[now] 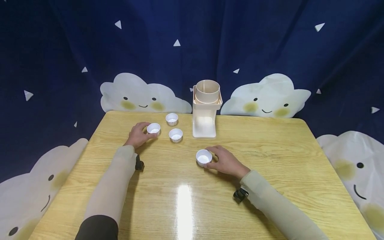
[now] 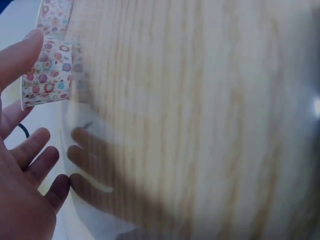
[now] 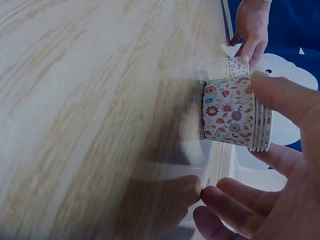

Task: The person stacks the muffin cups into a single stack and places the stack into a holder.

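At the table's far left, my left hand [image 1: 138, 135] pinches a small white paper cup [image 1: 154, 128] between thumb and fingers. In the left wrist view the side of this paper cup [image 2: 50, 72] carries a colourful floral print, and the other fingers are spread loosely. Nearer the middle, my right hand [image 1: 227, 162] grips a nested stack of the same paper cups [image 1: 204, 157] with the thumb on one side and a finger on the other. Several rims show at the top of this stack [image 3: 230, 112] in the right wrist view, its base close to the tabletop.
Two more paper cups, one at the back [image 1: 172, 119] and one in front of it [image 1: 175, 135], stand right of my left hand. A cream stand with a round tube [image 1: 204, 121] is at the table's back edge. Cloud-shaped panels [image 1: 144, 95] and a dark blue curtain lie behind.
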